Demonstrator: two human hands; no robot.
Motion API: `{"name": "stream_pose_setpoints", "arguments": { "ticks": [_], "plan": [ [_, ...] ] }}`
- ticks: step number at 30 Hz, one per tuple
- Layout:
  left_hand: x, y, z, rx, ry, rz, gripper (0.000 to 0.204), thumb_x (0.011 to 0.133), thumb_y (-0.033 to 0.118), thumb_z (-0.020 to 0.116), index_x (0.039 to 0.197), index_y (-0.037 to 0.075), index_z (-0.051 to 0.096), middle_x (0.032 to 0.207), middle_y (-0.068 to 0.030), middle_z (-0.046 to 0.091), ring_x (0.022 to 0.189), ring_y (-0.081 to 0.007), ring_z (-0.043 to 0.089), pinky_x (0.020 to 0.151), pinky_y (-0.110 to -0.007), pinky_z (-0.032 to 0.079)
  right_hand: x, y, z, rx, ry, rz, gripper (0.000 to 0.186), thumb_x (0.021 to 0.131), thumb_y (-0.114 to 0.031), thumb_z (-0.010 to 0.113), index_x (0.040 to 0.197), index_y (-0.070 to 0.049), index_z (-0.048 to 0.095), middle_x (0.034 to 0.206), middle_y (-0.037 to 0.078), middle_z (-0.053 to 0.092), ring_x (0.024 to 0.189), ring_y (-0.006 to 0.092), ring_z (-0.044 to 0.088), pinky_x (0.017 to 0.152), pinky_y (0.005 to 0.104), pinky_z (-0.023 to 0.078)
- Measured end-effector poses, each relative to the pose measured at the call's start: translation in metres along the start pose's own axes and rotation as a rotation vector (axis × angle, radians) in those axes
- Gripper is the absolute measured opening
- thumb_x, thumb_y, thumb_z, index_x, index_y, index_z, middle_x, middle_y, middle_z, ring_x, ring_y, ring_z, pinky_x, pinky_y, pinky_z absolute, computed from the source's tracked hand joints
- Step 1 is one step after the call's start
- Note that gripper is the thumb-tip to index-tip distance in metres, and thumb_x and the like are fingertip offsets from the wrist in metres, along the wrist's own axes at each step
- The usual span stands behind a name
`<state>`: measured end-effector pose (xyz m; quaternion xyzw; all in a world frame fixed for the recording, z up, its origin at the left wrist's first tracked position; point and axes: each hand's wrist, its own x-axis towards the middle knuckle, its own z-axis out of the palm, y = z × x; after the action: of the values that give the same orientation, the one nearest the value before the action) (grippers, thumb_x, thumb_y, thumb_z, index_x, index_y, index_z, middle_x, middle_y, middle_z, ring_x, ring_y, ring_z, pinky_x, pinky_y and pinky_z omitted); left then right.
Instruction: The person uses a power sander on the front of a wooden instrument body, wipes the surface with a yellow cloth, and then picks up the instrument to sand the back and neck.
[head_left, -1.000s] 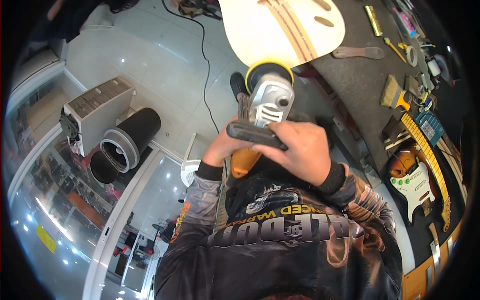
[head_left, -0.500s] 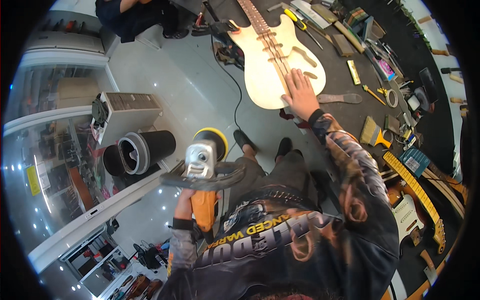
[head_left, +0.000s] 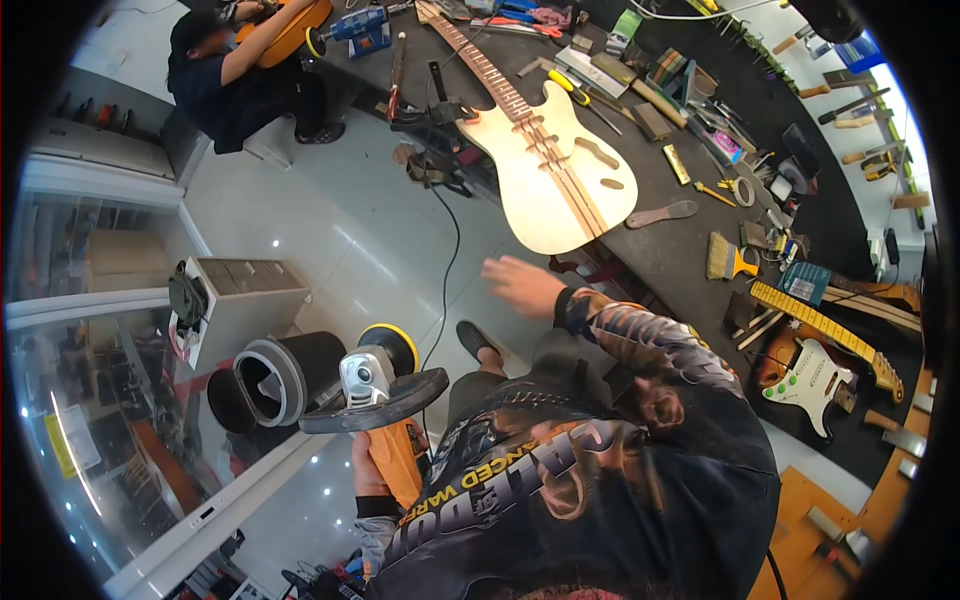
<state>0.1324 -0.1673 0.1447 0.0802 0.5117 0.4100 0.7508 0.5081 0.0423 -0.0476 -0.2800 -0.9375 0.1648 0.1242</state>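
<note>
My left hand (head_left: pixel 368 465) is wrapped round the orange body of a power polisher (head_left: pixel 397 462), held low on my left. The polisher has a silver gear head, a curved black handle and a round pad with a yellow rim, which faces away from me. My right hand (head_left: pixel 525 288) hangs in the air in front of me, fingers apart and holding nothing. Just beyond it lies an unfinished electric guitar (head_left: pixel 530 205) of pale wood with darker stripes down its middle. Its body juts over the bench edge, and a clamp (head_left: pixel 448 112) stands at its left side.
Tools crowd the dark workbench (head_left: pixel 660 245), among them a wide brush (head_left: pixel 728 257) and a yellow screwdriver (head_left: pixel 568 87). A sunburst guitar (head_left: pixel 815 385) lies at the right. Black bins (head_left: pixel 310 365) stand at the left; a cord crosses the floor. A co-worker (head_left: pixel 235 75) sits at the far left holding an orange guitar.
My right hand has lifted off the guitar body and come back toward me, to the left. The polisher has shifted slightly left and down in view. The view has turned, bringing the co-worker more into sight.
</note>
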Motion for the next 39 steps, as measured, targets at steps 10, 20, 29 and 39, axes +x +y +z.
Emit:
{"name": "stream_pose_setpoints", "arguments": {
  "ticks": [10, 20, 29, 39],
  "plan": [
    [0.009, 0.064, -0.053, 0.02, -0.113, -0.018, 0.097, 0.089, 0.085, 0.048, 0.133, -0.001, 0.057, 0.106, -0.0212, 0.068, 0.088, -0.0346, 0.071, 0.076, -0.044, 0.059, 0.037, 0.014, 0.015, -0.462, -0.017, 0.699, 0.062, 0.09, -0.019, 0.067, 0.146, 0.002, 0.052, 0.152, 0.021, 0.052, 0.15, 0.0379, 0.04, 0.124, 0.0504, 0.033],
    [-0.007, 0.085, -0.047, -0.066, -0.01, -0.106, 0.086, 0.1, 0.071, 0.04, 0.139, -0.004, 0.056, 0.117, -0.0227, 0.07, 0.1, -0.0351, 0.071, 0.093, -0.047, 0.057, 0.04, 0.068, -0.017, -0.151, 0.385, 0.548, 0.057, 0.086, -0.006, 0.064, 0.142, -0.006, 0.06, 0.146, 0.024, 0.057, 0.141, 0.0431, 0.049, 0.119, 0.0509, 0.041],
    [-0.003, 0.05, -0.023, -0.236, -0.181, 0.057, 0.063, 0.102, 0.05, 0.061, 0.135, -0.004, 0.06, 0.117, -0.0209, 0.073, 0.098, -0.0311, 0.074, 0.089, -0.043, 0.06, 0.011, 0.062, -0.008, 0.106, -0.226, 0.06, 0.062, 0.081, -0.001, 0.069, 0.141, 0.006, 0.054, 0.158, 0.024, 0.045, 0.153, 0.0437, 0.032, 0.127, 0.0523, 0.028],
    [-0.008, -0.021, 0.076, -0.384, -0.108, 0.182, 0.067, 0.105, 0.048, 0.056, 0.145, -0.005, 0.053, 0.123, -0.0229, 0.07, 0.105, -0.0328, 0.071, 0.097, -0.043, 0.056, 0.028, 0.095, -0.023, -0.028, -0.025, -0.1, 0.054, 0.077, -0.014, 0.075, 0.127, 0.004, 0.063, 0.14, 0.023, 0.056, 0.143, 0.0435, 0.043, 0.124, 0.0544, 0.031]
  ]
}}
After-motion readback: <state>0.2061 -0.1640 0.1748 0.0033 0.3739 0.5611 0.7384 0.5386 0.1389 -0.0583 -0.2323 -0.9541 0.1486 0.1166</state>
